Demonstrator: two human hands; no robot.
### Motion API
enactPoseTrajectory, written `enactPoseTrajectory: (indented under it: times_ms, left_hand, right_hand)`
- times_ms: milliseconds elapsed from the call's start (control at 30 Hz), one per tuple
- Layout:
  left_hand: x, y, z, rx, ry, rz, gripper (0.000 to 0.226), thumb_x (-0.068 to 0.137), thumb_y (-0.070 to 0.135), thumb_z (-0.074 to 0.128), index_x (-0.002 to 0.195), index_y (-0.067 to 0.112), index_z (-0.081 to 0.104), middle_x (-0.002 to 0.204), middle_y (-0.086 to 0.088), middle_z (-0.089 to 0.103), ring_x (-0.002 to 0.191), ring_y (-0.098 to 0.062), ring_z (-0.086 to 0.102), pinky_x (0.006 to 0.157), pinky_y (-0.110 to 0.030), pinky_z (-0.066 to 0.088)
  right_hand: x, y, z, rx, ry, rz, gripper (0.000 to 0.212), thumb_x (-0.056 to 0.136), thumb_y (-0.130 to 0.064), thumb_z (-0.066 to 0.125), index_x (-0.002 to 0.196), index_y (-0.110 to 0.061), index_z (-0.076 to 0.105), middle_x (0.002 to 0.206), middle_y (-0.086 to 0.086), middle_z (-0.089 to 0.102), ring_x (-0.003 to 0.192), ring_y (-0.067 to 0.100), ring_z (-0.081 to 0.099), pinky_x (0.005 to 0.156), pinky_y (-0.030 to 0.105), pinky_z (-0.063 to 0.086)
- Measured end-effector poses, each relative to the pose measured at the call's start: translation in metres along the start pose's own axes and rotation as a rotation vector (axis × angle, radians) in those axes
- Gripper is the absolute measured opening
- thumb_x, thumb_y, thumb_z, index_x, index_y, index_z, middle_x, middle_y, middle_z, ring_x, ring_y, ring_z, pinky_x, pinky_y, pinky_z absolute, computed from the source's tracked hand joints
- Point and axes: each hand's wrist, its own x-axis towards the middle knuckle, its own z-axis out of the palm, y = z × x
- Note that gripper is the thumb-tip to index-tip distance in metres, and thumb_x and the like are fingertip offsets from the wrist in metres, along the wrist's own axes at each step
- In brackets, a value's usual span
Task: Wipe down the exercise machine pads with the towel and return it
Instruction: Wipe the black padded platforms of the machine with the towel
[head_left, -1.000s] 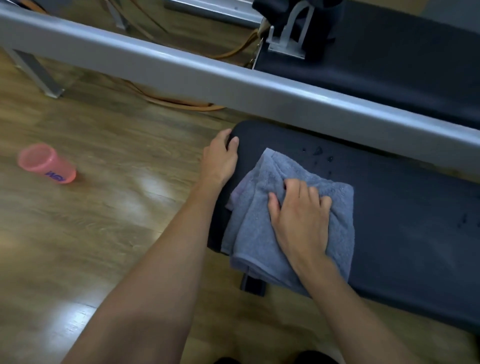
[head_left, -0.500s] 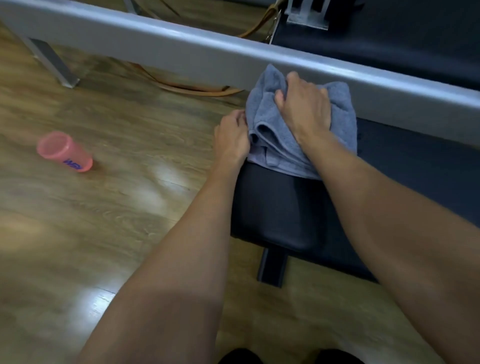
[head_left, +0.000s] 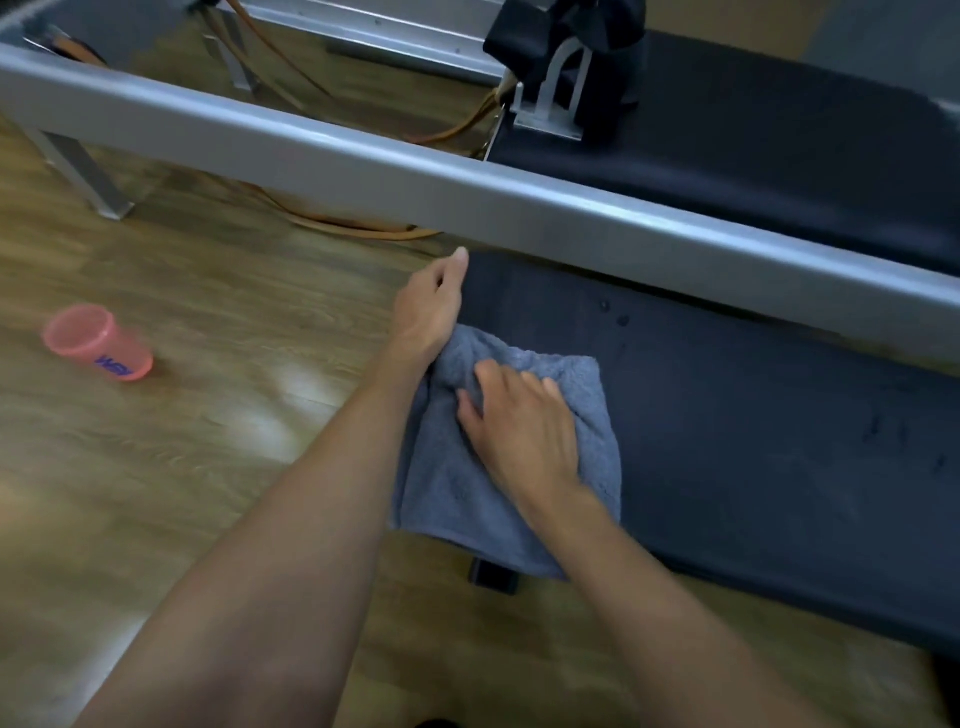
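A folded grey-blue towel (head_left: 457, 478) lies on the left end of a long dark pad (head_left: 769, 447) and hangs slightly over its near edge. My right hand (head_left: 524, 431) presses flat on the towel, fingers spread and bunching the cloth. My left hand (head_left: 428, 306) rests on the pad's left end beside the towel, fingers curled around the edge, thumb up. A few droplets show on the pad beyond the towel. A second dark pad (head_left: 779, 140) lies behind the rail.
A grey metal rail (head_left: 363, 166) crosses diagonally above the near pad. A pink plastic cup (head_left: 96, 343) lies tipped on the wooden floor at left. Orange cords (head_left: 358, 231) trail under the rail. A black block in a metal bracket (head_left: 566, 67) stands at the far pad's end.
My right hand has dragged the towel back from the rail toward the pad's near edge. My left hand stays on the pad's left end.
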Motion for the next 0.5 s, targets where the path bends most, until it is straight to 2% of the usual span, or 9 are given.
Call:
enactPoseTrajectory:
  times_ms: [67, 167, 200, 267, 367, 500]
  left_hand:
    - [0.008, 0.008, 0.015, 0.099, 0.013, 0.135, 0.04, 0.102, 0.042, 0.033, 0.082, 0.02, 0.059, 0.084, -0.002, 0.06, 0.096, -0.03, 0.06, 0.079, -0.035, 0.04]
    - [0.026, 0.006, 0.038, 0.29, 0.006, 0.216, 0.044, 0.102, 0.041, 0.028, 0.096, 0.018, 0.065, 0.101, -0.007, 0.066, 0.106, -0.028, 0.059, 0.095, -0.046, 0.041]
    - [0.031, 0.003, 0.043, 0.338, 0.019, 0.228, 0.046, 0.103, 0.04, 0.027, 0.097, 0.016, 0.065, 0.101, -0.006, 0.066, 0.105, -0.027, 0.059, 0.096, -0.046, 0.04]
    - [0.039, -0.005, 0.048, 0.381, 0.05, 0.247, 0.047, 0.102, 0.039, 0.026, 0.095, 0.015, 0.066, 0.096, -0.002, 0.064, 0.098, -0.025, 0.059, 0.093, -0.045, 0.041]
    - [0.042, -0.011, 0.05, 0.409, 0.093, 0.269, 0.048, 0.1, 0.039, 0.027, 0.094, 0.013, 0.066, 0.099, -0.008, 0.068, 0.095, -0.03, 0.06, 0.089, -0.045, 0.044]
    - [0.035, -0.006, 0.047, 0.42, 0.108, 0.273, 0.052, 0.099, 0.04, 0.025, 0.098, 0.012, 0.069, 0.103, -0.008, 0.07, 0.095, -0.029, 0.061, 0.087, -0.045, 0.045]
  right_hand:
    - [0.014, 0.029, 0.002, -0.022, -0.005, 0.038, 0.02, 0.091, -0.031, 0.054, 0.083, -0.013, 0.055, 0.068, 0.009, 0.064, 0.061, 0.029, 0.059, 0.064, 0.039, 0.045]
    - [0.048, 0.078, 0.004, -0.045, 0.034, 0.084, 0.022, 0.093, -0.03, 0.051, 0.09, -0.009, 0.056, 0.078, 0.017, 0.067, 0.069, 0.037, 0.061, 0.065, 0.042, 0.043]
    - [0.066, 0.093, 0.005, -0.047, 0.036, 0.098, 0.024, 0.095, -0.031, 0.049, 0.094, -0.008, 0.056, 0.082, 0.019, 0.067, 0.074, 0.038, 0.062, 0.065, 0.042, 0.042]
    - [0.11, 0.119, 0.013, -0.058, 0.003, 0.128, 0.028, 0.098, -0.033, 0.043, 0.101, -0.008, 0.053, 0.092, 0.017, 0.066, 0.081, 0.037, 0.06, 0.066, 0.041, 0.037]
    - [0.153, 0.144, 0.021, -0.09, -0.101, 0.161, 0.03, 0.1, -0.035, 0.037, 0.107, -0.009, 0.049, 0.099, 0.015, 0.066, 0.087, 0.035, 0.06, 0.063, 0.038, 0.029]
    - [0.135, 0.13, 0.015, -0.143, -0.023, 0.135, 0.031, 0.1, -0.034, 0.036, 0.107, -0.007, 0.05, 0.096, 0.016, 0.067, 0.084, 0.036, 0.06, 0.073, 0.041, 0.034]
